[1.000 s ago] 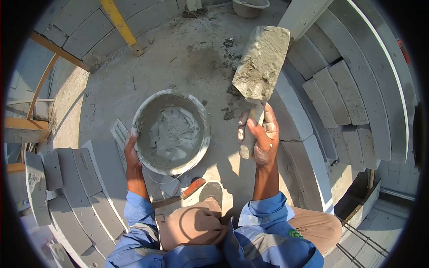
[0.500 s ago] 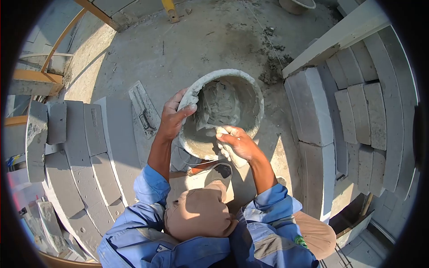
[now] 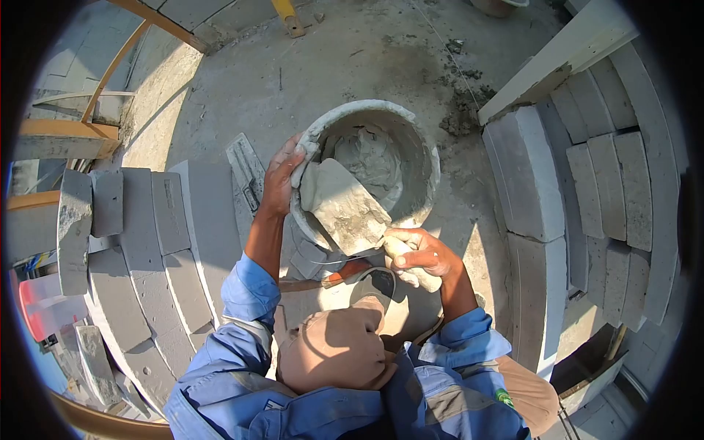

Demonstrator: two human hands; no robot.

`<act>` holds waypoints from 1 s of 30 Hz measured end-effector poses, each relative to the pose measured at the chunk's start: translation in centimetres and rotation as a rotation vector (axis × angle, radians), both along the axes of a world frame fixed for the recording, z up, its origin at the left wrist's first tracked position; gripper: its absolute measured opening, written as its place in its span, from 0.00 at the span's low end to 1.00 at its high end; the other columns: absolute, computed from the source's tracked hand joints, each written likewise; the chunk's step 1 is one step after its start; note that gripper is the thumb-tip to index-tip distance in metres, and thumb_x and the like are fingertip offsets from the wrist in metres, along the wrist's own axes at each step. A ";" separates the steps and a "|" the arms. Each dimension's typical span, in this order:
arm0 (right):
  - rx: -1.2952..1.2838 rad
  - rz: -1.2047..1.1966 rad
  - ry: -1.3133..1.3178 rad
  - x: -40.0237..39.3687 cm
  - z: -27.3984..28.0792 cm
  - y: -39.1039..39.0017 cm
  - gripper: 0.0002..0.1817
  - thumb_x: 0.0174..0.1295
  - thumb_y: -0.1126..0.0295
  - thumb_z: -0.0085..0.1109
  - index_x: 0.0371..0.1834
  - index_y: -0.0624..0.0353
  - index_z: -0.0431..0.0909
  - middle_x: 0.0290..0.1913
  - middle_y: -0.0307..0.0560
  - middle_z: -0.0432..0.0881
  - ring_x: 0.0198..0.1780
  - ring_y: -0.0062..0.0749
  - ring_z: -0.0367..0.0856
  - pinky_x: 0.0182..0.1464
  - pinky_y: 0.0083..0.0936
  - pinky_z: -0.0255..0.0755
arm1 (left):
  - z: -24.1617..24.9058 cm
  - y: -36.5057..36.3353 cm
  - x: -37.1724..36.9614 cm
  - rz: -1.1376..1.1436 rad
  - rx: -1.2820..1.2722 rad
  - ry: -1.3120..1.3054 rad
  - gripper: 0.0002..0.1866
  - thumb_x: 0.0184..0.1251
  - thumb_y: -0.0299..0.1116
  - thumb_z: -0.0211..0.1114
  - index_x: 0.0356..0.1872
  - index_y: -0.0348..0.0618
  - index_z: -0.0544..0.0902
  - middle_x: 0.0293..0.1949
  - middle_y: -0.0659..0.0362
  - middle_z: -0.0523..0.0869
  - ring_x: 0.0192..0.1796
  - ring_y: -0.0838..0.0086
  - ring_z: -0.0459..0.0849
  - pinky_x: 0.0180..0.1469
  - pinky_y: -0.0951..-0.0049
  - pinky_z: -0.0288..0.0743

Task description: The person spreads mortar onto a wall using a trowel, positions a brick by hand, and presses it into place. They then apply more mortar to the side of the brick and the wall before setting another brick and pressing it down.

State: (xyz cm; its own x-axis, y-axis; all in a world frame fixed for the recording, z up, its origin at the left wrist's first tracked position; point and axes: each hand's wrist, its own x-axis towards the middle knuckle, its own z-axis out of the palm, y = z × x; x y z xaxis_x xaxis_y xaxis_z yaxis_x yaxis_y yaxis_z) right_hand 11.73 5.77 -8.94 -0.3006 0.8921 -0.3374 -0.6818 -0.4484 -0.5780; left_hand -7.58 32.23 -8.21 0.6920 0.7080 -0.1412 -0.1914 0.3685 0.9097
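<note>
My left hand (image 3: 282, 176) grips the near rim of a grey mortar bucket (image 3: 418, 139) and holds it tilted toward me. Wet grey mortar (image 3: 374, 158) lies inside it. My right hand (image 3: 418, 260) is closed on the handle of a trowel (image 3: 345, 205), whose mortar-smeared blade lies across the bucket's near rim, pointing up and left toward my left hand. My knee in tan trousers and a grey shoe (image 3: 370, 282) sit just below the bucket.
Curved rows of grey blocks stand at left (image 3: 147, 235) and right (image 3: 535, 191). A notched trowel (image 3: 246, 172) lies on the concrete floor by the left row. An orange-handled tool (image 3: 345, 270) lies under the bucket. A yellow pole base (image 3: 290, 18) and a second tub stand at the top.
The trowel came down from high at the right into the bucket, then its loaded blade rose onto the near rim. My left hand lifted and tilted the bucket.
</note>
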 end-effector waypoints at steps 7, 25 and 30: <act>0.128 -0.374 0.441 -0.8 -0.4 -3.6 0.29 0.54 0.73 0.73 0.58 0.73 0.73 0.30 0.58 0.78 0.22 0.34 0.78 0.18 0.27 0.72 | -4.8 3.3 -4.2 0.123 -0.277 -0.060 0.29 0.80 0.45 0.56 0.72 0.36 0.73 0.68 0.49 0.81 0.68 0.60 0.80 0.72 0.60 0.71; -0.012 -1.602 -0.874 10.5 4.9 7.4 0.29 0.61 0.70 0.67 0.67 0.69 0.76 0.51 0.47 0.84 0.45 0.28 0.81 0.48 0.25 0.76 | -8.0 4.7 -6.5 0.232 -0.317 0.088 0.29 0.74 0.44 0.61 0.71 0.38 0.74 0.65 0.51 0.82 0.65 0.58 0.81 0.71 0.59 0.72; -0.050 -1.677 -1.147 9.2 6.1 11.6 0.30 0.61 0.70 0.68 0.68 0.67 0.75 0.54 0.60 0.86 0.53 0.43 0.85 0.58 0.33 0.75 | -7.9 4.6 -6.5 0.222 -0.308 0.103 0.30 0.73 0.45 0.61 0.70 0.39 0.75 0.64 0.51 0.82 0.65 0.58 0.81 0.71 0.58 0.72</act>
